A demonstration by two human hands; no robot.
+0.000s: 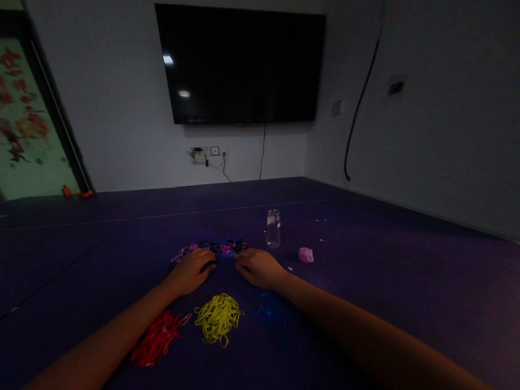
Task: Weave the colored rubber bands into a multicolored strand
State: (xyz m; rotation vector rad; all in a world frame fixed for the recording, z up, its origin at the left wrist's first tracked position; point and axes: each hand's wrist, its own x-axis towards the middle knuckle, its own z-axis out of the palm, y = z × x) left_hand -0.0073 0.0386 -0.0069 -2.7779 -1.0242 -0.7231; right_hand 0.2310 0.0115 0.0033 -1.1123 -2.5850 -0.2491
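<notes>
A loose heap of mixed rubber bands (232, 248), pink, blue and black, lies spread on the dark purple surface in front of both hands. At its near left edge rests my left hand (194, 270), palm down, thumb apart from the bent fingers. My right hand (260, 268) lies at the heap's right side with fingers loosely bent and thumb apart. Nothing shows in the grasp of either, though the fingertips are dim. Closer to me are a red rubber-band pile (158, 338) beside my left forearm, a yellow pile (218, 317) in the middle, and a dim blue pile (270, 309) beside my right forearm.
Beyond my right hand stands a clear glass jar (273, 230), upright and without a lid. A pink lump (306, 254) sits right of it, among small white scraps. A television (243, 63) hangs on the far wall, and a black cable (363, 95) runs down the right wall.
</notes>
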